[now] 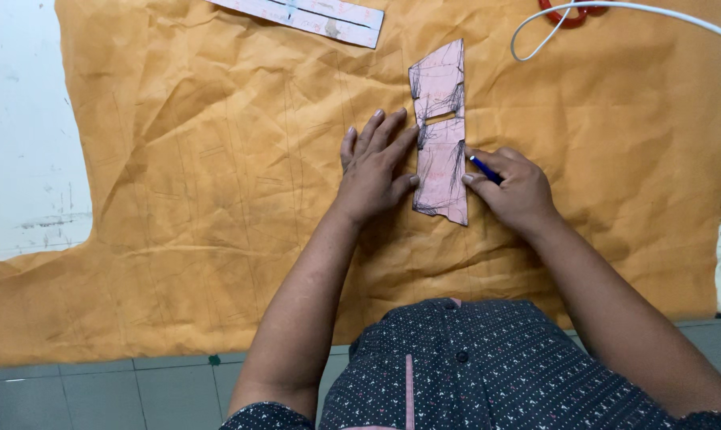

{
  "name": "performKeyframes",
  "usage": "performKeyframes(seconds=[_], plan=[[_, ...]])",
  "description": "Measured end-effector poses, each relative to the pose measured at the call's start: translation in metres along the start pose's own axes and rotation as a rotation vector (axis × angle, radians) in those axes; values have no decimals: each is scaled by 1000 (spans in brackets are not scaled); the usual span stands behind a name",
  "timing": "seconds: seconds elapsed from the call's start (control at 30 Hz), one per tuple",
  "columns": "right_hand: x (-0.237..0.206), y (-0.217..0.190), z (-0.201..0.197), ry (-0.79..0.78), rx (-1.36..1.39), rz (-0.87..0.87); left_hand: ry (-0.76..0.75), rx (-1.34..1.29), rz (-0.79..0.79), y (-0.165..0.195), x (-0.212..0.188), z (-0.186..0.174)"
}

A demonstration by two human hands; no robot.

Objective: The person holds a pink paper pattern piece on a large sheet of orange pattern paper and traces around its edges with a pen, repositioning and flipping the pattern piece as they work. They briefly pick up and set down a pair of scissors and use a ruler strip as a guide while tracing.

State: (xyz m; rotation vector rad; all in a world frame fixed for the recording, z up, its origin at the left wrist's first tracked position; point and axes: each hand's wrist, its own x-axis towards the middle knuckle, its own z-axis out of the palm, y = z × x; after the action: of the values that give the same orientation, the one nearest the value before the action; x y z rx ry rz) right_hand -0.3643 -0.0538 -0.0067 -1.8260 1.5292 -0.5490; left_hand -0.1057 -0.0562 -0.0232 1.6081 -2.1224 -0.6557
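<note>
A pink cardboard pattern piece (440, 103), marked with dark pen strokes and cut by a narrow slot, lies on a wrinkled orange fabric (217, 159). My left hand (374, 163) rests flat on the fabric, its fingertips pressing the pattern's left edge. My right hand (516, 189) grips a blue pen (485, 169) whose tip touches the pattern's right edge. Faint pencil lines run across the fabric to the left of the pattern.
A long pink ruler-like strip (305, 16) lies at the fabric's top edge. A white cable (615, 9) and red scissor handles (572, 14) sit at the top right. A white tabletop (18, 119) shows at left, grey floor tiles (97, 390) below.
</note>
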Motion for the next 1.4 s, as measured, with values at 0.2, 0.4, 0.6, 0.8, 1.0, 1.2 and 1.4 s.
performKeyframes(seconds=[0.2,0.4,0.6,0.8,1.0,1.2,1.4], plan=[[0,-2,2,17,-23,-23,-9,3,-8,-2,0,-1],[-3,-2,4,42,-47,-54,-14,-9,-15,0,-1,-2],[-1,-3,4,46,-52,-57,-17,0,-18,1,1,-3],[-1,-5,4,46,-61,-49,-20,4,-23,5,3,-8],[0,-18,9,28,-248,-126,-131,141,-101,22,12,-17],[9,-42,9,-106,-494,-130,-88,99,-37,5,44,-20],[23,-54,-1,-241,-531,-45,40,330,-94,-29,90,-13]])
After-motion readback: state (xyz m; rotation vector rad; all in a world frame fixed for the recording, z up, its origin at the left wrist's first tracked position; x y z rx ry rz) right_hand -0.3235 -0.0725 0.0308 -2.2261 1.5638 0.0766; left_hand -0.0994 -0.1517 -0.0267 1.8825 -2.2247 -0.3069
